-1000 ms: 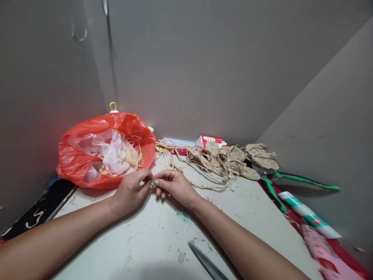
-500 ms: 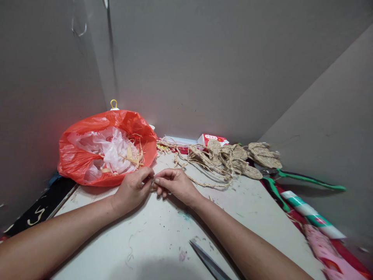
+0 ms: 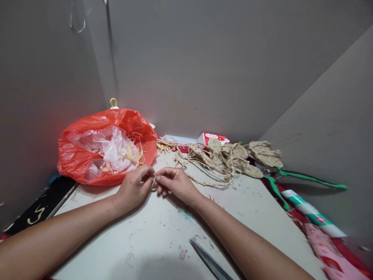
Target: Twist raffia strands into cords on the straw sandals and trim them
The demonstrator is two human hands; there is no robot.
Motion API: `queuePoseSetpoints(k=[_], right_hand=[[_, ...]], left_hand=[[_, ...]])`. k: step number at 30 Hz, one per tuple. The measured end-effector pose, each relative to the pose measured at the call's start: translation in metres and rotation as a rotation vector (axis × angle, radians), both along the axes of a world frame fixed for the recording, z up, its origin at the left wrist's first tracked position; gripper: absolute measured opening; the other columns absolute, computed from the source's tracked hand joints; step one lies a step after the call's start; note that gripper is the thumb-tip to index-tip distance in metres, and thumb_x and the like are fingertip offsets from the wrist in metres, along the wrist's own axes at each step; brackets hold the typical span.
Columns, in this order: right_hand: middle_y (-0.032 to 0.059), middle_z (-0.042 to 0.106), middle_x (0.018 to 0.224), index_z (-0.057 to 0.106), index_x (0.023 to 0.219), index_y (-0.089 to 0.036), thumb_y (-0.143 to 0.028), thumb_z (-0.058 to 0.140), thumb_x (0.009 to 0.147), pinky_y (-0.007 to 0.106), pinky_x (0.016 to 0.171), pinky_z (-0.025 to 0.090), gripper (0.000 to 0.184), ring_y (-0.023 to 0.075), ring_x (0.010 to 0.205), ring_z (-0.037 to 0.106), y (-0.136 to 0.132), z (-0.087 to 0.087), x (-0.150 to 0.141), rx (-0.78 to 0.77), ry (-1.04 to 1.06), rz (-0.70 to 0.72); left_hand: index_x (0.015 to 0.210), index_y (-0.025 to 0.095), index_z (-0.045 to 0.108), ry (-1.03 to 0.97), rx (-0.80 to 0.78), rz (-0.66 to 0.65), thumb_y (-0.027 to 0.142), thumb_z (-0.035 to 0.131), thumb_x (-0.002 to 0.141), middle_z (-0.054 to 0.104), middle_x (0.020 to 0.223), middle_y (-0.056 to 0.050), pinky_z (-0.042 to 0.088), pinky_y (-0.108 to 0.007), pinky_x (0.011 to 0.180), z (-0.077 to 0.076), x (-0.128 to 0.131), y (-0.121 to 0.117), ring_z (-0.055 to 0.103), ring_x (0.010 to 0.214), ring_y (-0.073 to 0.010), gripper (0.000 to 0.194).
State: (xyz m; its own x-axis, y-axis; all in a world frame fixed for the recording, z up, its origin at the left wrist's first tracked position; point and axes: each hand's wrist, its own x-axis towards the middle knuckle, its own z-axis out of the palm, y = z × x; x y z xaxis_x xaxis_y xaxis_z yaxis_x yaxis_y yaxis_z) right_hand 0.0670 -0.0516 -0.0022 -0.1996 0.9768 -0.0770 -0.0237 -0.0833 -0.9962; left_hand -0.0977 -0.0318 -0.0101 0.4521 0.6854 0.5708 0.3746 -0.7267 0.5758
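Over the middle of the white table (image 3: 163, 241), my left hand (image 3: 135, 186) and my right hand (image 3: 176, 184) meet fingertip to fingertip. Both are closed in a pinch on a small piece of twisted straw cord (image 3: 153, 183), which shows between the fingers as a short loop. Much of this piece is hidden by the fingers. Right of my hands lie a long braided straw cord (image 3: 210, 183) and several woven straw pieces (image 3: 244, 167), oval and flat. Below my right forearm are the grey blades of scissors (image 3: 208, 258); their handles are out of view.
A red plastic bag (image 3: 78, 151), holding white plastic and straw scraps, sits at the left rear. Green-handled shears (image 3: 311, 181), a green-and-white packet (image 3: 314, 214) and a pink cloth-like item (image 3: 326, 249) line the right edge. A red-and-white box (image 3: 212, 138) stands by the grey wall (image 3: 186, 70).
My hands stay nearly in place, with small finger shifts. Slightly more of the cord loop shows between them. The view has moved a little.
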Motion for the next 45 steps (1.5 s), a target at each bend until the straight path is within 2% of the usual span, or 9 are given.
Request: queuePoseSetpoints(k=[9, 15, 18, 21, 25, 30, 35, 38, 45], right_hand=[[-0.0030, 0.058, 0.049, 0.061, 0.074, -0.016, -0.030, 0.059, 0.076, 0.021, 0.043, 0.044, 0.014, 0.0100, 0.042, 0.055, 0.001, -0.008, 0.000, 0.061, -0.106, -0.013], [0.0061, 0.068, 0.078, 0.065, 0.085, -0.018, -0.016, 0.050, 0.084, 0.028, 0.067, 0.046, 0.016, 0.0162, 0.071, 0.062, -0.003, -0.014, 0.009, 0.764, -0.782, -0.065], [0.0077, 0.066, 0.077, 0.064, 0.086, -0.017, -0.016, 0.046, 0.086, 0.026, 0.063, 0.043, 0.018, 0.0168, 0.069, 0.060, -0.005, -0.013, 0.013, 0.923, -1.033, -0.045], [0.0077, 0.066, 0.077, 0.063, 0.090, -0.016, -0.017, 0.046, 0.086, 0.026, 0.063, 0.043, 0.017, 0.0164, 0.068, 0.060, -0.004, -0.014, 0.013, 0.915, -0.983, -0.093], [0.0031, 0.066, 0.069, 0.062, 0.101, -0.016, -0.023, 0.052, 0.085, 0.026, 0.059, 0.044, 0.021, 0.0142, 0.057, 0.058, 0.000, -0.021, 0.009, 0.677, -0.717, -0.134], [0.0001, 0.061, 0.058, 0.061, 0.073, -0.019, -0.026, 0.048, 0.088, 0.025, 0.056, 0.043, 0.021, 0.0135, 0.053, 0.055, 0.002, -0.021, 0.007, 0.533, -0.610, -0.051], [0.0024, 0.063, 0.068, 0.059, 0.078, -0.020, -0.021, 0.048, 0.088, 0.026, 0.060, 0.043, 0.014, 0.0144, 0.061, 0.056, -0.001, -0.019, 0.008, 0.717, -0.704, -0.101], [0.0054, 0.065, 0.078, 0.058, 0.084, -0.020, -0.019, 0.046, 0.089, 0.026, 0.065, 0.044, 0.013, 0.0155, 0.068, 0.058, -0.003, -0.021, 0.008, 0.839, -0.782, -0.042], [0.0054, 0.062, 0.076, 0.054, 0.086, -0.019, -0.016, 0.045, 0.089, 0.026, 0.062, 0.042, 0.010, 0.0155, 0.065, 0.055, -0.006, -0.021, 0.013, 1.007, -0.903, -0.078]], left_hand=[[0.078, 0.017, 0.052, 0.035, -0.003, -0.010, 0.007, 0.050, 0.080, 0.056, 0.069, 0.002, 0.042, -0.022, 0.061, 0.002, 0.001, -0.001, 0.052, 0.064, -0.0093, 0.010], [0.083, 0.017, 0.054, 0.004, -0.094, 0.028, 0.008, 0.052, 0.078, 0.057, 0.072, 0.002, 0.044, -0.022, 0.063, -0.001, 0.002, 0.002, 0.054, 0.065, -0.0095, 0.010], [0.083, 0.017, 0.053, -0.013, -0.164, 0.049, 0.008, 0.051, 0.078, 0.058, 0.071, 0.003, 0.044, -0.022, 0.063, -0.002, 0.002, 0.004, 0.056, 0.064, -0.0095, 0.011], [0.082, 0.018, 0.054, -0.027, -0.196, 0.060, 0.009, 0.051, 0.077, 0.058, 0.071, 0.002, 0.045, -0.022, 0.064, -0.003, 0.002, 0.005, 0.056, 0.065, -0.0100, 0.010], [0.084, 0.017, 0.053, -0.042, -0.183, 0.035, 0.008, 0.051, 0.077, 0.058, 0.072, 0.002, 0.044, -0.023, 0.065, -0.005, 0.001, 0.004, 0.056, 0.066, -0.0101, 0.012], [0.080, 0.017, 0.053, -0.026, -0.165, 0.042, 0.007, 0.051, 0.076, 0.057, 0.070, 0.002, 0.043, -0.023, 0.064, -0.004, 0.001, 0.003, 0.054, 0.065, -0.0104, 0.012], [0.082, 0.018, 0.054, -0.044, -0.210, 0.030, 0.007, 0.051, 0.075, 0.058, 0.072, 0.002, 0.044, -0.023, 0.065, -0.002, 0.002, 0.002, 0.055, 0.067, -0.0106, 0.013], [0.082, 0.018, 0.055, -0.098, -0.281, 0.029, 0.007, 0.052, 0.074, 0.060, 0.071, 0.002, 0.046, -0.024, 0.067, -0.003, 0.002, 0.002, 0.057, 0.067, -0.0110, 0.014], [0.088, 0.014, 0.059, -0.354, -0.749, -0.044, 0.010, 0.059, 0.071, 0.062, 0.069, 0.001, 0.052, -0.026, 0.063, -0.013, 0.001, 0.015, 0.062, 0.061, -0.0112, 0.018]])
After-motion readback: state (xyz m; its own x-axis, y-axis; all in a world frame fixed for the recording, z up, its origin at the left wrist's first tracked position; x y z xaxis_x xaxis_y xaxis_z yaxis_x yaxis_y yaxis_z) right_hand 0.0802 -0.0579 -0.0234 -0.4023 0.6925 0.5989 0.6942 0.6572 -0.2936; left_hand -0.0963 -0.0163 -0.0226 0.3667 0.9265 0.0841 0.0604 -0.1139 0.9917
